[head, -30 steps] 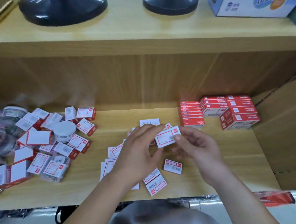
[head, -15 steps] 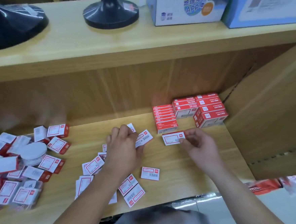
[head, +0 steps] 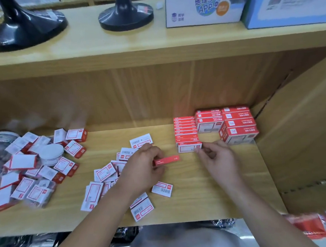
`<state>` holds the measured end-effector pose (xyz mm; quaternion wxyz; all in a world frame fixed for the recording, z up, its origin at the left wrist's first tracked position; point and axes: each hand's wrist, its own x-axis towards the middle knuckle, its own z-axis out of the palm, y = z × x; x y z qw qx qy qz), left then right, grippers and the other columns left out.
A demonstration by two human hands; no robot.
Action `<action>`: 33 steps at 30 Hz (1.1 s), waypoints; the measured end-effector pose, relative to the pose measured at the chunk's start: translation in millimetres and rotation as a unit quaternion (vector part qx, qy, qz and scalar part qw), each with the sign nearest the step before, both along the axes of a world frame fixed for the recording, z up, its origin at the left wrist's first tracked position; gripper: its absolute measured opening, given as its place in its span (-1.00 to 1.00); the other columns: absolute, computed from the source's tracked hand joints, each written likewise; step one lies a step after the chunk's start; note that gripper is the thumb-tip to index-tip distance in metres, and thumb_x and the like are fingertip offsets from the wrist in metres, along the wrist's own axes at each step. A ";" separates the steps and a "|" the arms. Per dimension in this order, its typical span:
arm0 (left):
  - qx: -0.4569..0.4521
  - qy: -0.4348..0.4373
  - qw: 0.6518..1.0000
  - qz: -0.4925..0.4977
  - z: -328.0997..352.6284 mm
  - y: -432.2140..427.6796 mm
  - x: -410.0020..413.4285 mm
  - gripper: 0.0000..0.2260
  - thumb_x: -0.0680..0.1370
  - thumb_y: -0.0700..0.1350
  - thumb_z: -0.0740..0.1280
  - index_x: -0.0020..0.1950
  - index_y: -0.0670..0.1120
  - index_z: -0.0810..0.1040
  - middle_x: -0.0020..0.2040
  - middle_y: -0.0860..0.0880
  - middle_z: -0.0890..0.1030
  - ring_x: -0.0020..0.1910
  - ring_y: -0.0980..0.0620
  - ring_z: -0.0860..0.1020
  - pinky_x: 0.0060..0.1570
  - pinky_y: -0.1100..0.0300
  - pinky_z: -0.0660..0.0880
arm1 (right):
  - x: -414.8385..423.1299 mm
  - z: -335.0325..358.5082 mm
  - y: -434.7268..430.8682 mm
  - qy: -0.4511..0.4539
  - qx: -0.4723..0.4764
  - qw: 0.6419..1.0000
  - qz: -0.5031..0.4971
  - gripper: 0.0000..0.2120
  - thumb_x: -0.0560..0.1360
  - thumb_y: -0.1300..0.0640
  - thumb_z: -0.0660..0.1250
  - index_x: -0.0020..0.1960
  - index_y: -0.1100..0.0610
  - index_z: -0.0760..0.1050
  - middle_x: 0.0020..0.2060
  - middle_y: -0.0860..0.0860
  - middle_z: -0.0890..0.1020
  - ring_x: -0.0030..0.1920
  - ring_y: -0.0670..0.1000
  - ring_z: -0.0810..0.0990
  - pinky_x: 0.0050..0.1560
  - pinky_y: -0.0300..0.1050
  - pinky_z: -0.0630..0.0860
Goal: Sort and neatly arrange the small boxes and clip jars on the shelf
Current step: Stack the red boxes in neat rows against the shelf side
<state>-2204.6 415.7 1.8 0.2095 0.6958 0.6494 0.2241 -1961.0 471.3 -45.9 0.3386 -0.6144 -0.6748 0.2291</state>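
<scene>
Red cardboard shows on the long side of the small box (head: 167,160) that the left hand (head: 142,169) grips just left of the frame's centre. Its fingers (head: 153,152) curl over the box's left end, and the other end sticks out to the right above the wooden shelf (head: 211,197). Just right of centre, the right hand (head: 217,158) pinches the right end of a white-faced box (head: 188,147) between thumb and forefinger. That box lies at the front of a row of flat red boxes (head: 185,130) and touches the nearest of them. Behind and to the right of the row, larger red boxes (head: 237,126) stand stacked in the shelf's back corner. Loose boxes (head: 104,173) lie scattered, label up, under and around the left forearm. At the left edge a jumbled heap of boxes (head: 24,165) surrounds a clip jar (head: 51,153) with a white lid. Along the top of the frame, the upper board (head: 87,47) carries two black stands (head: 125,16) and a printed carton (head: 204,6).
</scene>
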 end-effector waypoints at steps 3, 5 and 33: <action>0.003 -0.014 1.000 0.020 4.8 -5.6 3.9 -0.83 0.43 -0.10 0.50 0.00 0.02 0.64 -0.13 0.10 0.60 -0.18 0.11 0.56 -0.09 0.07 0.56 | -3.7 7.2 -1.8 -0.055 -0.007 0.998 -0.011 -0.79 0.47 -0.20 0.45 0.01 -0.12 0.71 -0.17 -0.14 0.56 -0.18 -0.09 0.61 -0.24 -0.08 0.56; -0.002 -0.021 0.998 0.053 6.4 -5.3 6.0 -0.82 0.51 -0.12 0.46 0.10 0.00 0.65 -0.13 0.07 0.67 -0.17 0.09 0.61 -0.06 0.09 0.58 | -5.4 10.4 -0.4 -0.068 -0.028 0.997 -0.019 -0.76 0.47 -0.24 0.43 0.02 -0.15 0.71 -0.16 -0.14 0.56 -0.16 -0.10 0.59 -0.26 -0.15 0.49; 0.225 -0.123 0.966 -0.031 -4.7 -32.6 42.9 -0.77 0.51 -0.38 0.45 0.09 -0.12 0.72 0.21 -0.01 0.58 0.13 0.11 0.61 0.10 0.23 0.55 | -0.5 55.0 -36.7 0.321 -0.262 0.905 0.091 -0.89 0.53 0.20 0.46 0.05 0.12 0.70 -0.24 0.03 0.73 -0.31 -0.08 0.62 -0.35 -0.26 0.48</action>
